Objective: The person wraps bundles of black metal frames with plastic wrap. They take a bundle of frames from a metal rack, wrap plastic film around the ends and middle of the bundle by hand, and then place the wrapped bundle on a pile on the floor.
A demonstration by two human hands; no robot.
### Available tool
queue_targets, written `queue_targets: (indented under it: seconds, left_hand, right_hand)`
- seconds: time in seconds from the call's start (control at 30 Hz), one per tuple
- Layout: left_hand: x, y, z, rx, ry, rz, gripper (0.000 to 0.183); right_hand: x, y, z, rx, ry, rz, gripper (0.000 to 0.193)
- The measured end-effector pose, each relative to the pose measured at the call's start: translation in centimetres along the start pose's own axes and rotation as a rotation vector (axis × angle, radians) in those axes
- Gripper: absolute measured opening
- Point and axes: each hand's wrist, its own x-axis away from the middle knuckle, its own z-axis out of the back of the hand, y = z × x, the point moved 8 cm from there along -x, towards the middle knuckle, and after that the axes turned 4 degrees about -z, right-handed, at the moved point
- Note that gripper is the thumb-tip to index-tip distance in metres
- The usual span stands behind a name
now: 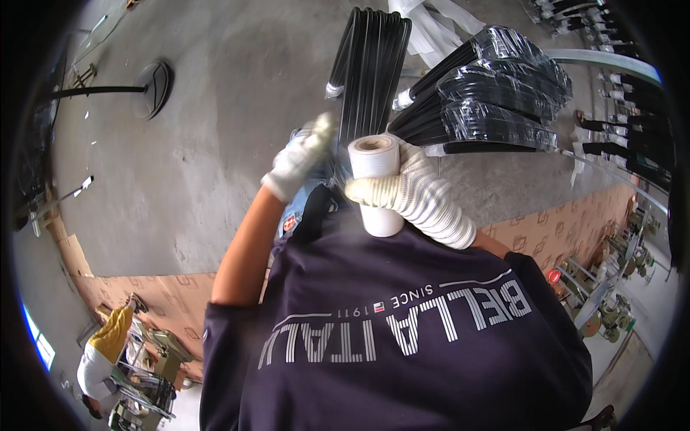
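My right hand (429, 197), in a striped white knitted glove, is wrapped round a roll of clear stretch film (375, 159) with a hollow cardboard core. It holds the roll nearly upright in front of my chest. My left hand (302, 159), gloved in white, is raised left of the roll; motion smears its fingers, so their grip is unclear. Just beyond both hands, a looped bundle of long black rubber-like strips (374, 61) stretches away from me. Its near end is partly hidden behind the roll.
Several film-wrapped black bundles (496, 90) lie to the right of the loose one, beside white plastic sheeting (438, 32). A round black stand base (153, 90) is on the grey floor (230, 65) to the left. Behind, at lower left, a person (100, 359) is near machines.
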Motion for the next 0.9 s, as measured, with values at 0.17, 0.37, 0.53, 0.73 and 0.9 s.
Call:
queue_targets:
  seconds: [0.17, 0.37, 0.53, 0.73, 0.9]
  left_hand:
    - [-2.3, -5.4, -4.1, 0.609, -0.313, 0.398, 0.025]
    - [-2.6, -6.3, 2.6, 0.009, -0.082, 0.049, 0.041]
    - [-2.7, -8.4, 9.7, -0.199, 0.025, -0.176, 0.075]
    - [-0.5, -5.9, 11.7, -0.297, 0.265, 0.176, 0.049]
    - [4.5, 4.0, 7.5, -0.171, 0.335, -0.042, 0.040]
  right_hand:
    - [-1.8, 3.2, 7.4, 0.071, 0.109, -0.070, 0.031]
    - [-12.3, 14.0, 9.7, -0.100, 0.113, -0.241, 0.025]
    - [-18.1, 13.2, 0.7, -0.555, -0.438, 0.111, 0.025]
    - [-14.9, 11.8, -0.8, -0.926, -0.384, -0.300, 0.032]
    - [-9.1, 4.2, 7.1, -0.315, 0.569, 0.038, 0.021]
